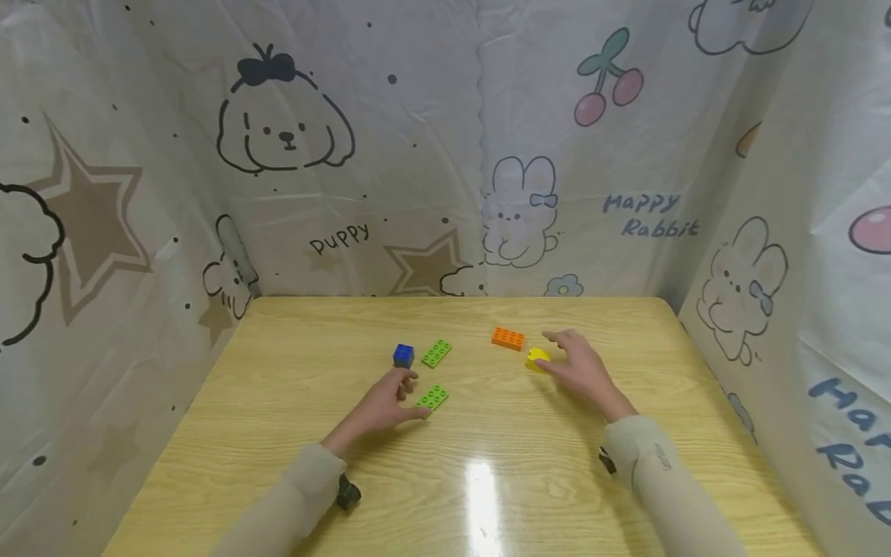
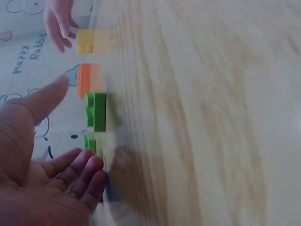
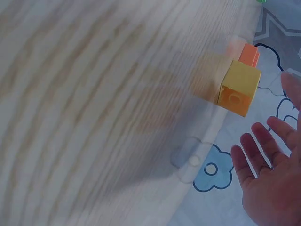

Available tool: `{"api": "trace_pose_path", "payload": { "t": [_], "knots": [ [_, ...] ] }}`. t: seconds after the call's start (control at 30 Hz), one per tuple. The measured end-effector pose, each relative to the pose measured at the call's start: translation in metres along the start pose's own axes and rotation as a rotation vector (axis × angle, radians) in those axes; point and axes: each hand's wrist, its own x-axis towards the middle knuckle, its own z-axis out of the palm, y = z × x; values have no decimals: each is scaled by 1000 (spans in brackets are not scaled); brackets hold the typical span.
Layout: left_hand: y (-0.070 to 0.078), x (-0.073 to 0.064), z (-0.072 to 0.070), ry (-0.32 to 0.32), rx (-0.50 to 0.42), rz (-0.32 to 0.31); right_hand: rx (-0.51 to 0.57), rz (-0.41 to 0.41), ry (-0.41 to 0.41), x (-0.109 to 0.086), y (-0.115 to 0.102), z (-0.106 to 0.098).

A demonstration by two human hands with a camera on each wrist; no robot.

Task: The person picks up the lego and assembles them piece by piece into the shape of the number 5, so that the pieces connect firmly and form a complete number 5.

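My left hand (image 1: 385, 402) hovers by the nearer green brick (image 1: 434, 397), its thumb and fingers spread apart with nothing between them. Just beyond the fingertips is a small blue brick (image 1: 404, 355), mostly hidden by the fingers in the left wrist view. A second green brick (image 1: 437, 353) lies right of the blue one. My right hand (image 1: 581, 370) is beside the yellow brick (image 1: 537, 360), thumb and fingers apart and gripping nothing. In the right wrist view the yellow brick (image 3: 240, 87) shows its hollow underside, so it lies on its side. Behind it sits an orange brick (image 1: 508, 338).
The bricks lie on a light wooden table (image 1: 480, 433), which has a bright reflection near the front. A printed cloth (image 1: 418, 193) with cartoon animals hangs behind the table and along both sides. Dark devices are strapped under both wrists.
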Motion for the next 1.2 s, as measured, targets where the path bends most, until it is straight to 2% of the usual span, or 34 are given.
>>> {"api": "trace_pose_path", "payload": {
  "t": [0.13,0.33,0.73,1.2],
  "knots": [
    [-1,3,7,-18,1,9,-1,9,-28,4,0,5],
    [0,5,12,-39,15,62,-8,15,-40,8,0,9],
    [0,5,15,-27,87,117,-40,-16,-58,11,0,15],
    [4,4,15,-20,102,117,-48,-16,-61,13,3,17]
  ]
}}
